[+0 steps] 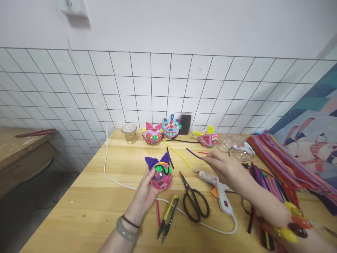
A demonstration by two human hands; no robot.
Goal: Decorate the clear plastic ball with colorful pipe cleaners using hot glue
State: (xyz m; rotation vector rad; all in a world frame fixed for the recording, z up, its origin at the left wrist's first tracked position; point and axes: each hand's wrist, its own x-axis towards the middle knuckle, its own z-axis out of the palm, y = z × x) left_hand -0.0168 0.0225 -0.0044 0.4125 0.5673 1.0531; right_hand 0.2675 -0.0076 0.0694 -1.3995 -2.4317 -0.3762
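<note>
My left hand (147,187) is wrapped round the lower left of a clear ball (162,175) trimmed with pink, green and orange strips and two purple ears. Its fingers are partly hidden behind the ball. Over the table's right half, my right hand (217,163) pinches the right end of a short purple pipe cleaner (193,153). Just below that hand lies a white glue gun (222,195). Black-handled scissors (193,203) and yellow-green snips (168,218) rest in front of the ball. A yellow pipe cleaner (177,154) lies behind it.
Three decorated balls, pink (153,136), blue (171,128) and winged (209,138), line the back beside a glass cup (129,134). Clear shells (240,151) and pipe cleaner bundles (279,158) fill the right. A white cable (105,158) crosses the table (86,196).
</note>
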